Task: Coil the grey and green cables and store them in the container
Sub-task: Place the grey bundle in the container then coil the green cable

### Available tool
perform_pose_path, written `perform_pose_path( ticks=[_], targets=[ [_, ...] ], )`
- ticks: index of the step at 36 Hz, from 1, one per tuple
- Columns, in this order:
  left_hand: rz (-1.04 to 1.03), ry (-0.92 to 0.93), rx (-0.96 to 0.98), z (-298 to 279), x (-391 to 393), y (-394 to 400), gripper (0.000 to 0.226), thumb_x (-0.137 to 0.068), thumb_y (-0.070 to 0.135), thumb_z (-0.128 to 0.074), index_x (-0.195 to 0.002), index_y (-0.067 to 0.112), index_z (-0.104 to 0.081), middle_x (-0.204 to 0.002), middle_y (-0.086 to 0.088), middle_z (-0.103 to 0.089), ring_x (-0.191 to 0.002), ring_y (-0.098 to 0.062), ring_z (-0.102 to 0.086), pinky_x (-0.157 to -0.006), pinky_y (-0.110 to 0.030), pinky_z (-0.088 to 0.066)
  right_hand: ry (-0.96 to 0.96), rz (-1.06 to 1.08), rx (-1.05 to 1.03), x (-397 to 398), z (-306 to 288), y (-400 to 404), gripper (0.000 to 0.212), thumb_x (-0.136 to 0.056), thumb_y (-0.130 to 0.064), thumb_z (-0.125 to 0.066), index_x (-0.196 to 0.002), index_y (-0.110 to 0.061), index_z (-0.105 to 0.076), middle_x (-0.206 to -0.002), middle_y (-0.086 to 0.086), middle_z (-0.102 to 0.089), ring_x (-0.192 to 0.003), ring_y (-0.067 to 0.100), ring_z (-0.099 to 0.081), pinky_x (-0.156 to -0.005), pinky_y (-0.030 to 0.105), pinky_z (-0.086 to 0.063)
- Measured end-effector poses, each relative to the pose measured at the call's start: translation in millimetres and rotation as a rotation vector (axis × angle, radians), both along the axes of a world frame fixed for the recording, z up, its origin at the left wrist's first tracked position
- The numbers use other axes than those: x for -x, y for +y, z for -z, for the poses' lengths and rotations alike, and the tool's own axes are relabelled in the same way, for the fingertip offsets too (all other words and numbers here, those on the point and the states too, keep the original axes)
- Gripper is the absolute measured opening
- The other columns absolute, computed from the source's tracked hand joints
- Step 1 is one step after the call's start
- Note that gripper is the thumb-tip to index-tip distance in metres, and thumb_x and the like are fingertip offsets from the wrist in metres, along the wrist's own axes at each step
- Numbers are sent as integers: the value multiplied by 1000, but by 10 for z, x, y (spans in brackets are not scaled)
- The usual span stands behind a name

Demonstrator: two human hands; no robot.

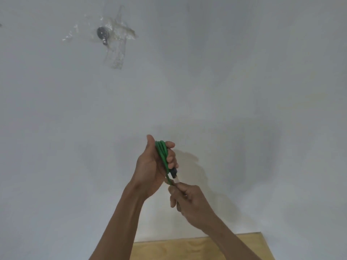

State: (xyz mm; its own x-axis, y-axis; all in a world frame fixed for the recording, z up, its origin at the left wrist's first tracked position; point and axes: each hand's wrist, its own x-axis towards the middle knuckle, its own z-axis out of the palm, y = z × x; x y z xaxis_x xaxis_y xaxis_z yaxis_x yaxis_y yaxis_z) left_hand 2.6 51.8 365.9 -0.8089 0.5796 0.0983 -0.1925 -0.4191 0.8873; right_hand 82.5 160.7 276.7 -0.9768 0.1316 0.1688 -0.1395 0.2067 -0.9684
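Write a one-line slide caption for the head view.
Left hand holds coiled green cable before a pale wall; right hand pinches its connector end.

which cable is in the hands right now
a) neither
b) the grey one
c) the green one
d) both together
c: the left hand grips a bundle of loops of green cable, while the right hand pinches its lower end near the black connector; no grey cable shows.
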Motion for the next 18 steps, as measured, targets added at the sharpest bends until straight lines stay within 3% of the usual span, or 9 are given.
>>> perform_pose_path(
  ticks=[2,4,7,11,13,15,18],
  targets=[
    [-58,43,65,36,69,-34,69,-101,60,-18,-105,2,-56,-63,-6,-42,-54,-18,-43,-65,-32,-45,42,-13,-155,-26,-12,19,28,-103,-25,-52,-83,-13,-67,-60,-13,-59,-50,9,-41,-54,24,-36],
    [-104,70,100,94,124,-65,69,-100,59,-20,-108,1,-57,-64,-5,-44,-56,-18,-43,-69,-35,-44,27,-49,-328,-65,-56,41,20,-102,-28,-51,-106,-23,-70,-69,-15,-62,-52,3,-46,-57,18,-39],
    [-187,178,223,198,172,-106,70,-94,62,-26,-110,2,-58,-64,-3,-49,-61,-19,-46,-72,-37,-45,31,-64,-597,-128,-266,93,34,-100,-30,-48,-132,-31,-60,-82,-21,-65,-64,-5,-54,-69,20,-46],
    [-173,381,466,301,76,-119,73,-96,65,-20,-105,5,-60,-68,-7,-56,-63,-21,-51,-68,-39,-43,101,-22,-863,-153,-742,212,27,-98,-35,-54,-121,-36,-67,-103,-11,-75,-87,10,-67,-84,30,-52],
    [-79,427,542,321,-6,-115,75,-97,65,-14,-86,8,-60,-66,-9,-56,-58,-19,-49,-63,-34,-42,158,-4,-951,-107,-947,278,21,-92,-43,-63,-110,-38,-72,-98,-13,-76,-85,11,-66,-82,30,-52],
    [43,380,535,327,-77,-114,76,-96,68,-11,-73,11,-55,-64,-10,-54,-58,-20,-49,-67,-36,-44,197,23,-932,-19,-1082,361,27,-78,-54,-73,-96,-34,-75,-82,-15,-74,-73,6,-64,-75,28,-52],
    [182,127,363,326,-160,-105,82,-93,73,-12,-78,6,-56,-59,-12,-44,-53,-23,-43,-63,-36,-44,280,47,-727,144,-1067,485,38,-60,-57,-83,-81,-27,-73,-67,-11,-70,-62,5,-64,-63,25,-53]
  ],
)
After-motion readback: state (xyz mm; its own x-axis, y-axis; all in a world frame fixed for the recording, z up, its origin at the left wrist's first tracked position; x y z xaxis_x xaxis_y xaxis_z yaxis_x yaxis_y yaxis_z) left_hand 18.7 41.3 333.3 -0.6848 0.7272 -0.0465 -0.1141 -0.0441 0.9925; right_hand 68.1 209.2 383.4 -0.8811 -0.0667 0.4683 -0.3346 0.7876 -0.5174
